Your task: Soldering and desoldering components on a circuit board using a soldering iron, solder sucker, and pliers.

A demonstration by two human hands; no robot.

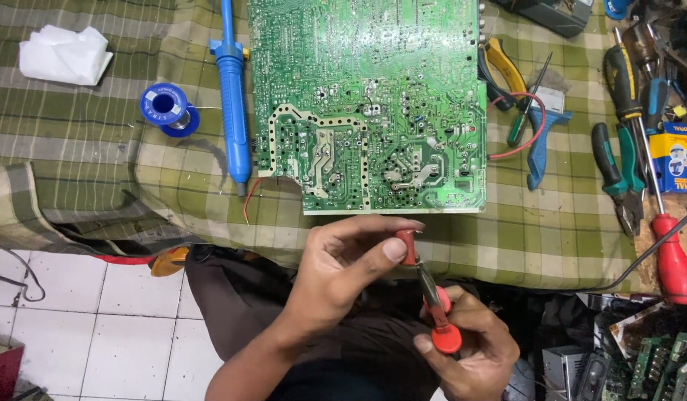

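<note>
**Red-handled pliers held over the lap, board waiting on the cloth**

Closest to the camera, the right hand [470,349] is curled around one red grip of a pair of small pliers [431,297], thumb pressed on the grip's end. The left hand [343,267] pinches the other red grip between thumb and fingers, so the tool sits between both hands, just off the near edge of the tabletop [551,245] and its green plaid cloth. Right beyond that lies a big green circuit board [369,104], solder side up. To its left there's a blue desoldering pump [232,96], then a blue solder spool [165,106] and a white tissue [65,54] farther out. On the right: yellow-handled pliers [501,68], a red-handled screwdriver [666,245], and green cutters [618,178].
</note>
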